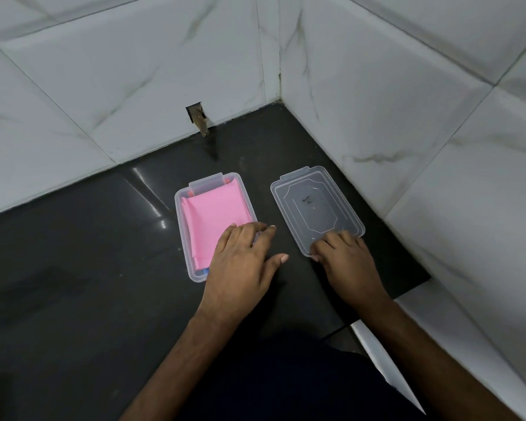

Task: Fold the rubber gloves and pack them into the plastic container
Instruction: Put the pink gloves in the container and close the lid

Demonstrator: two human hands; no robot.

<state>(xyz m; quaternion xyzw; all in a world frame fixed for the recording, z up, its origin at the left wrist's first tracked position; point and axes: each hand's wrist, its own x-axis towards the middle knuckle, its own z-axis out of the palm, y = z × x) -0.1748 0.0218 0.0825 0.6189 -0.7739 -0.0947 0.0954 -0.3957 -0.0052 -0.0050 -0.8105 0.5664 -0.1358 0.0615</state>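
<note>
A clear plastic container (182,238) stands on the dark counter, with folded pink rubber gloves (213,214) lying flat inside it. A bit of blue shows at its near corner. My left hand (243,262) lies over the container's near right corner, fingers straight and spread, touching the gloves and the rim. The clear lid (313,205) lies flat to the right of the container. My right hand (343,256) grips the lid's near edge with curled fingers.
The dark stone counter (88,268) sits in a corner of white marble-tiled walls (407,101) at the back and right. A small hole (196,117) is cut in the back wall near the counter. The counter's right front edge drops off near a white ledge (386,360).
</note>
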